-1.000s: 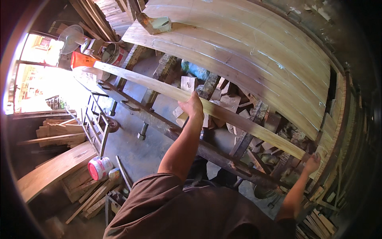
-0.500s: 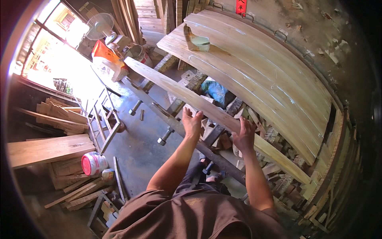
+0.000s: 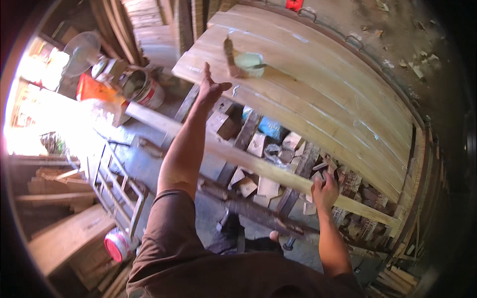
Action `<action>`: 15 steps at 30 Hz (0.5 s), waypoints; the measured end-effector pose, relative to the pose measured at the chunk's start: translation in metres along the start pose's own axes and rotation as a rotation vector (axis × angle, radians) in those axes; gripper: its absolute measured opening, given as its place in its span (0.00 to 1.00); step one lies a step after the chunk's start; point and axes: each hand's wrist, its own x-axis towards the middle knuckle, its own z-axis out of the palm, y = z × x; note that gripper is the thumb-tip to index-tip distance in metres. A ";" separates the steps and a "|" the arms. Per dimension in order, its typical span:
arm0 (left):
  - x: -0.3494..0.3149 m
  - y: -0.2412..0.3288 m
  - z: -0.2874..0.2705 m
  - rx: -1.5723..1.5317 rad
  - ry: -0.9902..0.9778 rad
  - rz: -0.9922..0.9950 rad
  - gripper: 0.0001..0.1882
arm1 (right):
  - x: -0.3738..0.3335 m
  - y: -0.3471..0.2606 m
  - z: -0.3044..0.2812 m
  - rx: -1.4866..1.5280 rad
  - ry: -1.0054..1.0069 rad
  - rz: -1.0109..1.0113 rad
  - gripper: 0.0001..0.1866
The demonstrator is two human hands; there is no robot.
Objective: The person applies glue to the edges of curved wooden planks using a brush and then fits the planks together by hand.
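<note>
"In the head view, where are the 2 hands?"

"Well apart. The left hand [image 3: 212,90] is up left of centre, bare, fingers and thumb spread, nothing in it that I can see. It's over the near edge of the panel [image 3: 318,94]; I can't tell whether it touches."

"And the right hand [image 3: 325,192]?"

"Lower, right of centre, laid across the strip [image 3: 258,169] with its fingers bent. I can't tell whether it's clamped on it."

"Where does the strip run?"

"From left of centre, just below the bucket [image 3: 155,97], slanting to the lower right. It passes behind the left forearm [image 3: 184,146]. The panel spreads above it, across the upper right."

"What's near the left hand?"

"A pale cup [image 3: 248,60] on the panel, top centre, with 1 brown piece [image 3: 229,51] upright beside it."

"Around the strip?"

"Offcuts [image 3: 268,186] in the middle, on both sides of it, and a dark bar [image 3: 258,211] lower down."

"Far left?"

"A fan [image 3: 83,52] at upper left, an orange bag [image 3: 94,89] below it, then a metal rack [image 3: 138,211]."
</note>
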 end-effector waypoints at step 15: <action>0.053 -0.007 0.025 0.210 -0.148 0.488 0.31 | 0.004 -0.013 -0.004 -0.062 -0.066 0.125 0.21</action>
